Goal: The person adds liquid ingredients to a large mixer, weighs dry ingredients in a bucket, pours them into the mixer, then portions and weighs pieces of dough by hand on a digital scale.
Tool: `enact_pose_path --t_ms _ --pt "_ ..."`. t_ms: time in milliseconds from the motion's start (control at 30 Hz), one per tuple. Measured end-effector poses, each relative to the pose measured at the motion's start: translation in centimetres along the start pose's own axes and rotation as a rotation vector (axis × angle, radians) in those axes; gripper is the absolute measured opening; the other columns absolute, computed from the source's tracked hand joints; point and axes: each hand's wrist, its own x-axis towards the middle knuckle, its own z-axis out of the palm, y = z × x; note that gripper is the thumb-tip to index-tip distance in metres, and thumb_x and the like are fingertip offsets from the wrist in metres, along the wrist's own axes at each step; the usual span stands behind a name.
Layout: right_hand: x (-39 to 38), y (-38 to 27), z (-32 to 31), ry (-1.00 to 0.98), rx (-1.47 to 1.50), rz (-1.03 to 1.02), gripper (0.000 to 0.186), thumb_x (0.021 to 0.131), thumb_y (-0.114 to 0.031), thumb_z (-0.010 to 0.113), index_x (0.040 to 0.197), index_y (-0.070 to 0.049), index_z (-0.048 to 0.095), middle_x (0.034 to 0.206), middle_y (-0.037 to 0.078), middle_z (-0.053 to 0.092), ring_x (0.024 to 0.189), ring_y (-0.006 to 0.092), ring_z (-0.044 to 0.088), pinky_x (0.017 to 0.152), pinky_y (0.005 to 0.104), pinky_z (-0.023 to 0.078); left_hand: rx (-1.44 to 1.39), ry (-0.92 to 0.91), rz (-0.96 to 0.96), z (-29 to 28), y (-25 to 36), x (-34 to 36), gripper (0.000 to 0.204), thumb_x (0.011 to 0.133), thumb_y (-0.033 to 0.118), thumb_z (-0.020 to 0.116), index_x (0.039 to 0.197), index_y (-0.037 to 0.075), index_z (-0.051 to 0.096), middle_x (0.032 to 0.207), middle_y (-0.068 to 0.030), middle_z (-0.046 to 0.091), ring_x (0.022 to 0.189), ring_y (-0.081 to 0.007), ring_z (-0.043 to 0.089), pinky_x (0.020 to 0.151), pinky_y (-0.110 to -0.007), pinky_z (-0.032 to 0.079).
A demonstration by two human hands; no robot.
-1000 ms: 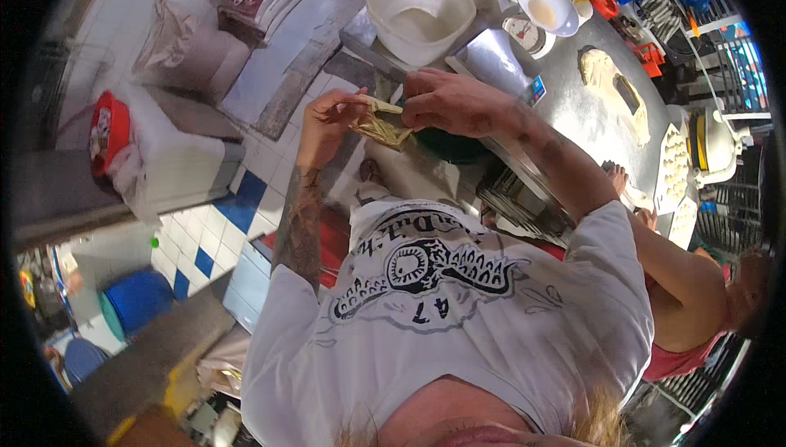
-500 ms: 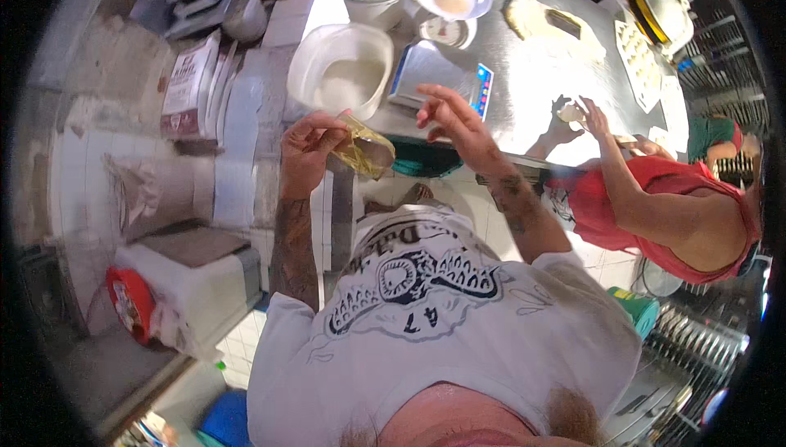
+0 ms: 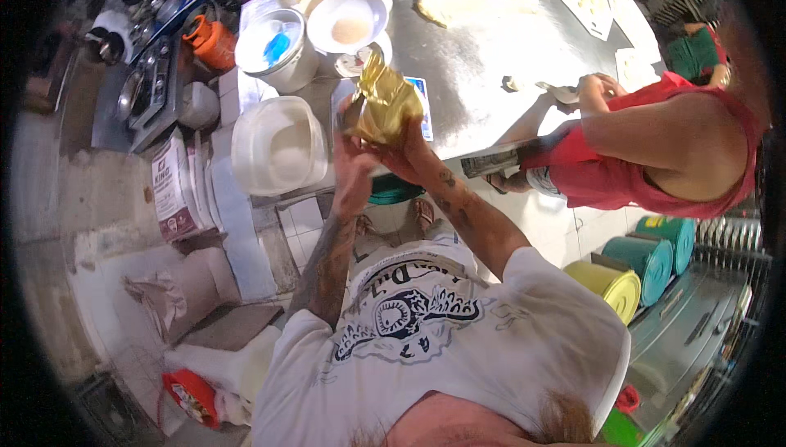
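Steel worktable: the steel worktable (image 3: 524, 91) filled the upper middle, beyond the hands and off to their right.
Co-worker: 1 co-worker (image 3: 647, 152) in a red sleeveless top leaned in at the table's edge on the right, well apart from the person's own hands.
Dough: a flattened dough sheet (image 3: 438, 3) lay toward the far side; a dark rectangle showed in it, though whether that was an opening or an object could not be told.
White tub: a rounded-square white tub (image 3: 246, 148) stood just left of the hands, its base coated with pale powder.
Bucket and bowl: a round white bucket (image 3: 299, 66) with something blue on top stood beyond the tub; right of it, a white bowl (image 3: 372, 13) held tan contents.
Blue-edged scale: a blue-edged scale (image 3: 422, 113) lay partly hidden behind the hands.
Hands: the 2 were together at the lower end of the wrapper; the right hand (image 3: 409, 142) gripped its lower right, while the left hand (image 3: 354, 173) blurred at the lower left, its grip impossible to tell.
Gold wrapper: the crumpled gold wrapper (image 3: 386, 97) rose above both hands, long axis pointing away from the chest, peak toward the bowl; the right hand was nearer its middle.
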Motion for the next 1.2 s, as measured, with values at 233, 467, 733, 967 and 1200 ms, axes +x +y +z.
enact_pose_path --t_ms 233,467,733,967,1200 --pt "3.9 -1.0 -3.2 0.114 -0.155 -0.201 0.094 0.082 -0.077 0.043 0.147 -0.008 0.035 0.143 0.01 0.048 0.13 0.0241 0.049 0.111 0.0392 0.043 0.354 0.022 -0.206 2.8 -1.4 6.9 0.068 0.077 0.008 0.085 0.133 0.002 0.047 0.12 -0.0081 0.064 0.104 -0.0166 0.064 0.088 -0.03 0.054" --pt "7.7 1.3 -4.8 0.178 -0.06 -0.322 0.093 0.081 -0.072 0.057 0.146 -0.008 0.037 0.142 0.009 0.049 0.129 0.0241 0.05 0.109 0.0381 0.045 0.16 -0.182 -0.13 -1.1 -3.6 10.7 0.073 0.078 0.008 0.085 0.136 0.0 0.041 0.121 -0.0122 0.062 0.107 -0.0177 0.064 0.09 -0.03 0.056" --pt "9.8 0.9 -2.5 0.299 -0.128 -0.454 0.066 0.098 -0.054 0.055 0.138 -0.003 0.043 0.131 0.009 0.057 0.118 0.0201 0.058 0.102 0.0342 0.049 0.26 -0.214 -0.052 -2.1 -4.5 12.2 0.081 0.075 0.016 0.089 0.137 0.001 0.039 0.124 -0.0142 0.061 0.111 -0.0211 0.064 0.095 -0.034 0.054" --pt "9.6 -2.0 -6.1 0.452 -0.285 -0.481 0.065 0.096 -0.053 0.058 0.139 -0.006 0.044 0.13 0.008 0.057 0.117 0.0219 0.06 0.097 0.0337 0.056 0.456 -0.448 0.306 -6.7 -5.1 17.9 0.08 0.083 0.001 0.075 0.147 0.005 0.028 0.136 -0.0111 0.046 0.112 -0.0207 0.058 0.097 -0.036 0.049" --pt "12.9 -9.8 -11.3 0.565 -0.517 -0.594 0.047 0.095 -0.027 0.067 0.136 -0.009 0.051 0.117 0.006 0.064 0.101 0.0189 0.065 0.083 0.032 0.056 0.728 -0.253 0.235 -6.1 -4.3 26.5 0.059 0.089 0.032 0.075 0.135 0.002 0.052 0.118 -0.0148 0.065 0.109 -0.0217 0.063 0.092 -0.033 0.052"
